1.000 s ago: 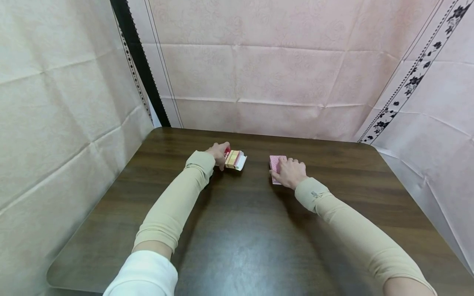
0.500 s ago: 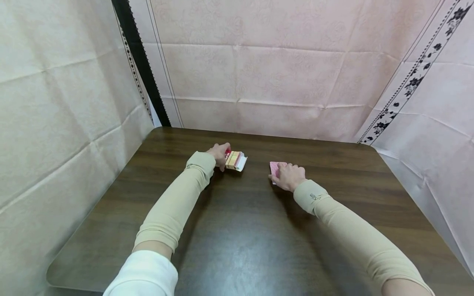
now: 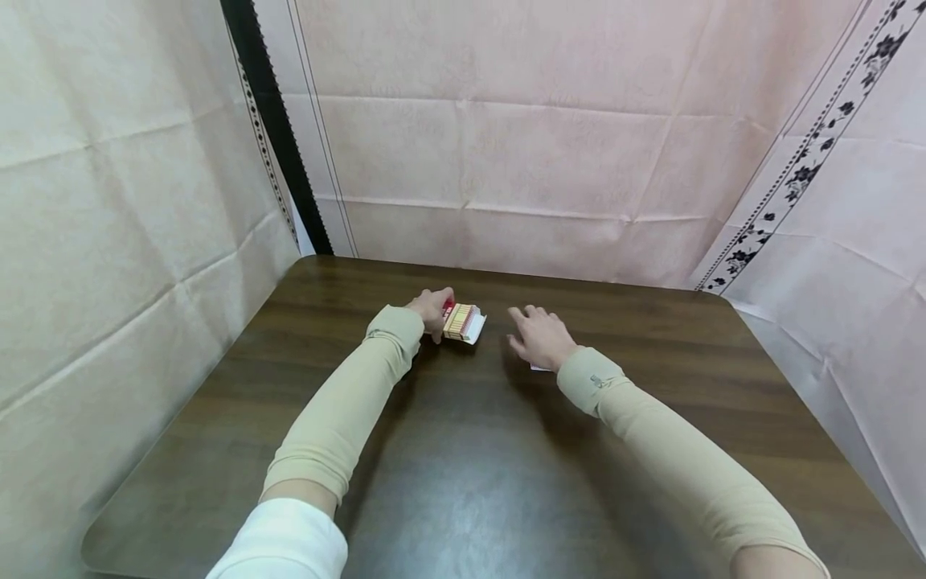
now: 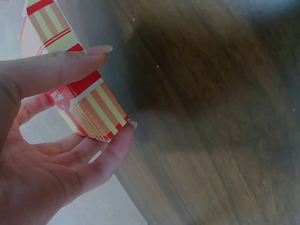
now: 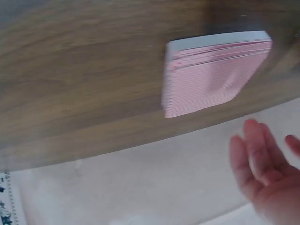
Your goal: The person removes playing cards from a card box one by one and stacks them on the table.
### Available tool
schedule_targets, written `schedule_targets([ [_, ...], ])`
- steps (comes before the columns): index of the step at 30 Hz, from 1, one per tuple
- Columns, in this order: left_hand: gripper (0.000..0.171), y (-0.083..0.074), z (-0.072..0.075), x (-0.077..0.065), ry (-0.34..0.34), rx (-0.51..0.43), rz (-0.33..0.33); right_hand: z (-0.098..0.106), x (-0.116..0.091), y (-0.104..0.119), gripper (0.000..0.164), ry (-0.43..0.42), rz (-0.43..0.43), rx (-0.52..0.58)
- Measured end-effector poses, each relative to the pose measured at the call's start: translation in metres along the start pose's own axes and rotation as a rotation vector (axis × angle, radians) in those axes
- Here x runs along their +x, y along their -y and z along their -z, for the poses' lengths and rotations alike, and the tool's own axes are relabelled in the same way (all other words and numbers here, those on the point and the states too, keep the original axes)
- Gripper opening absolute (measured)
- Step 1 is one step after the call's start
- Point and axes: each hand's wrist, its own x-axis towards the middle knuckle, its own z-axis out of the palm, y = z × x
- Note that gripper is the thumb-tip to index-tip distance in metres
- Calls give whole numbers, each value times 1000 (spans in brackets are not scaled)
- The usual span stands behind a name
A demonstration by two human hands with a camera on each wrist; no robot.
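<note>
My left hand [image 3: 432, 312] grips a red, cream and striped card box [image 4: 101, 110] between thumb and fingers, as the left wrist view shows up close. The box's white flap end [image 3: 473, 328] points right in the head view, standing open. A deck of pink-backed playing cards [image 5: 215, 77] lies on the table, with its top few cards slightly staggered. My right hand [image 3: 542, 338] is apart from the deck, its fingers extended and holding nothing. In the head view that hand covers nearly all of the deck, leaving only a pale edge showing.
Both things are toward the far side of a dark brown wooden table [image 3: 434, 466] with rounded corners. Pale cloth sheets [image 3: 542, 161] hang behind it and at both sides, one with a black floral border [image 3: 803, 173].
My right hand has let go of the card deck and shifted left, its fingers straightening. The left hand keeps its grip on the box. The head view has tilted slightly.
</note>
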Motion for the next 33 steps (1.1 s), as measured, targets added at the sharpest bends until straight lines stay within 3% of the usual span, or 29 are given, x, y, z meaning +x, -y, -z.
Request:
schedule_targets([
  [4, 75, -3, -1, 0, -11, 4, -16, -2, 9, 13, 53, 46, 83, 20],
  [8, 73, -4, -1, 3, -23, 11, -37, -5, 16, 22, 59, 90, 108, 2],
  [15, 69, -3, 1, 3, -54, 47, -77, -9, 23, 35, 59, 92, 153, -2],
  [22, 65, -3, -7, 2, -32, 42, -71, -18, 26, 49, 53, 182, 132, -36],
  [28, 61, -9, -6, 2, -36, 6, -91, -20, 31, 51, 45, 146, 127, -54],
  [33, 64, -9, -6, 5, -38, 32, -88, -17, 30, 48, 45, 148, 125, -32],
])
